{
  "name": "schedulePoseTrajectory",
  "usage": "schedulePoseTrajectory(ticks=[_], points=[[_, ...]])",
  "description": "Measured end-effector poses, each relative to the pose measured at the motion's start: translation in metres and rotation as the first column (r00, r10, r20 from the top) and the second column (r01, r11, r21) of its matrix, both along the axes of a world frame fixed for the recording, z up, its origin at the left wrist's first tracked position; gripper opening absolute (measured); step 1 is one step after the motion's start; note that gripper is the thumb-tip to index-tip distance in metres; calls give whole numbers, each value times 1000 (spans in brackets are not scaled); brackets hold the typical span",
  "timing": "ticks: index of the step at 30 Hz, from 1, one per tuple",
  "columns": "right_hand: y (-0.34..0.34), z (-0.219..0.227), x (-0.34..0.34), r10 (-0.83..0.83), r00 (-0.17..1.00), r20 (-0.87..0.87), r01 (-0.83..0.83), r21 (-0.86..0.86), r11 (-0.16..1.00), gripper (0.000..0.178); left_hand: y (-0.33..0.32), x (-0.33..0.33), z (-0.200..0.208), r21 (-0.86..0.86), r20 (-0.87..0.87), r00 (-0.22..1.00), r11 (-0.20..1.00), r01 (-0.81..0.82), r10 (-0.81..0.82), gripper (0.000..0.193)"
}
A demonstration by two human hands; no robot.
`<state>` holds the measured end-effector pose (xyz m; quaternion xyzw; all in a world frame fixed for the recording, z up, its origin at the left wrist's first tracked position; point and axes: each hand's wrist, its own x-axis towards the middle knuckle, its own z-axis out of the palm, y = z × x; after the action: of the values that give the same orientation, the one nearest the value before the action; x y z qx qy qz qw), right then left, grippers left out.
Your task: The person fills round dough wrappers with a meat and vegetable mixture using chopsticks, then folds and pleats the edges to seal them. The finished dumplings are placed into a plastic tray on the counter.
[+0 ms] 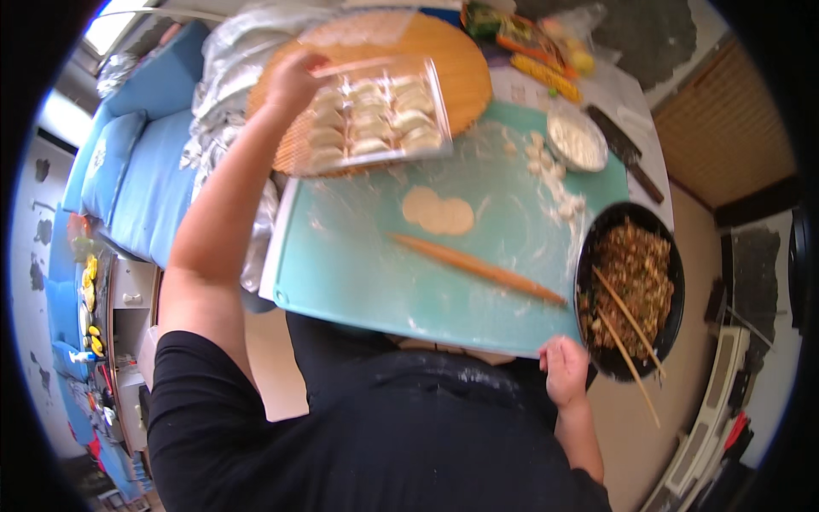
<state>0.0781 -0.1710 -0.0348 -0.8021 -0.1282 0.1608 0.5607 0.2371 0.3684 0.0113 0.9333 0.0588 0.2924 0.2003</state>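
Observation:
My left hand (294, 81) reaches far forward, its fingers closed on the upper left corner of a clear plastic tray (445, 141). Rows of pale folded dumplings (370, 128) fill the tray, which is over a round woven board (469, 68). At the front right edge of the green mat (341, 273), my right hand (566, 371) is curled, with nothing visible in it. A wooden rolling pin (482, 269) lies slanted across the floured mat. Just beyond it are a few overlapping round dough wrappers (438, 212).
On the right, a black pan (583, 290) holds chopped filling (631, 273), with chopsticks (627, 346) resting in it. A bowl of flour (577, 141) stands near small dough pieces (537, 154). Behind it lies a cleaver (614, 136). Packaged food (537, 47) sits at the back; a blue sofa (153, 171) is left.

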Motion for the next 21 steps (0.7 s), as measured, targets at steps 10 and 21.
schedulePoseTrajectory(ticks=[10, 21], points=[[-20, -11, -10, -293, 955, -38, 296, 104, 950, 6, -216, -100, -76, -310, -195, 872, 871, 380, -450, 11], [-113, 3, -53, -667, 744, -40, 653, 257, 713, 17, -189, -43, -121, -144, -547, 795, 965, 219, -262, 14]])
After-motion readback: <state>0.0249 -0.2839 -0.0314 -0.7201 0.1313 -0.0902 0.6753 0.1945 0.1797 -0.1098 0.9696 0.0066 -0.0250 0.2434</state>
